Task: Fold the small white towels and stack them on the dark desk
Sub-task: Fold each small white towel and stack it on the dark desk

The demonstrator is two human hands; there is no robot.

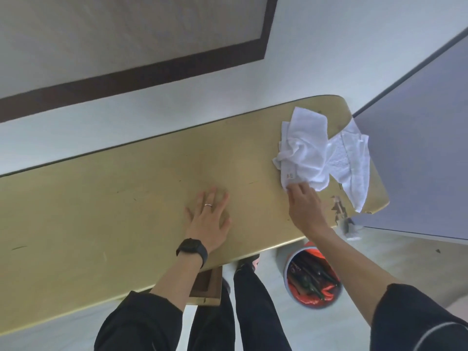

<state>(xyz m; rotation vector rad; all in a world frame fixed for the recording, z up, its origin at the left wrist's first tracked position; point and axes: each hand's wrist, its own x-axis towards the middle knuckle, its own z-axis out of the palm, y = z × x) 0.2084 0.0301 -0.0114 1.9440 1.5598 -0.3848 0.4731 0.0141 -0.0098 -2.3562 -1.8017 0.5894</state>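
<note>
A heap of small white towels (306, 150) lies crumpled at the right end of the desk (114, 203), whose top looks olive-gold here. One towel (352, 163) of the heap hangs partly over the desk's right edge. My right hand (305, 206) reaches to the near corner of the heap, and its fingertips pinch the towel edge beside a small label. My left hand (210, 219) lies flat on the bare desk top with fingers spread, well left of the towels. It wears a ring, and a dark watch sits on the wrist.
The desk's right corner has chipped, worn patches (338, 209). A round bin (312, 274) with an orange liner and dark bottles stands on the floor below the desk edge. My legs and a wooden block (205, 285) are under the near edge. A white wall runs behind the desk.
</note>
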